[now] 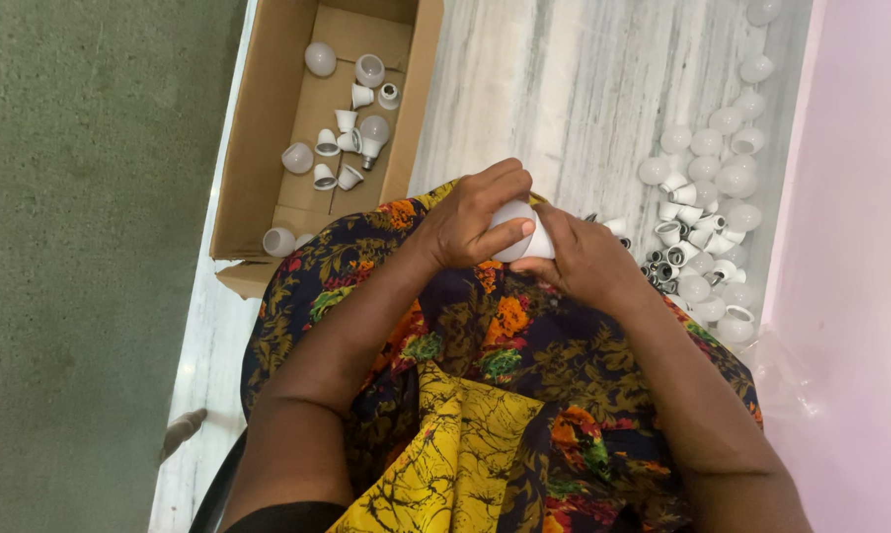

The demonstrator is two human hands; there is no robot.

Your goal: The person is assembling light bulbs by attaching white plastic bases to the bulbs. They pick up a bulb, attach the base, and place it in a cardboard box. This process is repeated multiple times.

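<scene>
My left hand (468, 215) and my right hand (581, 259) meet over my lap, both wrapped around one white light bulb (520, 235). The left hand's fingers curl over the bulb's round dome. Fingers of the right hand grip its base end, which is mostly hidden. My lap is covered by a dark floral cloth (485, 355) with a yellow patterned piece (455, 464) lower down.
An open cardboard box (258, 148) at the upper left holds several white bulbs and bulb bases. A pile of white domes, bases and metal caps (707, 227) lies on the marble floor to the right. A pink wall runs along the right, green flooring along the left.
</scene>
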